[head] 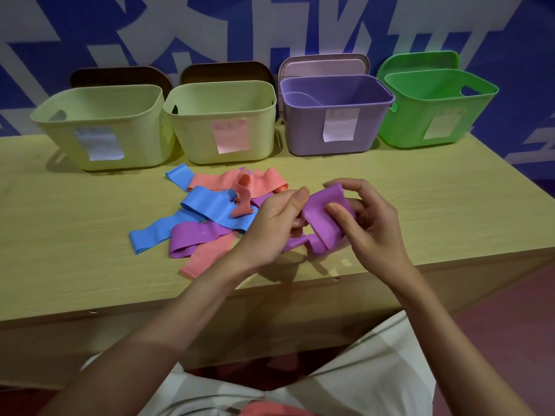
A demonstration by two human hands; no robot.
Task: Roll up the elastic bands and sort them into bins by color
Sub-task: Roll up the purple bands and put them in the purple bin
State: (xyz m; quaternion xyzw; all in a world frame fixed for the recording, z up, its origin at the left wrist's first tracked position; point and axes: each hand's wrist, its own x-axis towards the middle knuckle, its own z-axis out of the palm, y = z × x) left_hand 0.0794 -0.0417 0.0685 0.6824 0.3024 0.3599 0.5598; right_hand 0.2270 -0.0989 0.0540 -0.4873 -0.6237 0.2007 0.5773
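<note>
- Both forearms reach over the near edge of the pale wood-grain table (75,235).
- Four open plastic bins line the far edge: two pale yellow bins (102,127) (222,121), a purple bin (336,115), a green bin (435,106), each with a paper label.
- Loose flat blue, salmon and purple elastic bands (210,211) lie heaped before the yellow bins.
- Left hand (270,223) and right hand (369,223) pinch a partly rolled purple elastic band (322,223) above the table, fingers curled around it.
</note>
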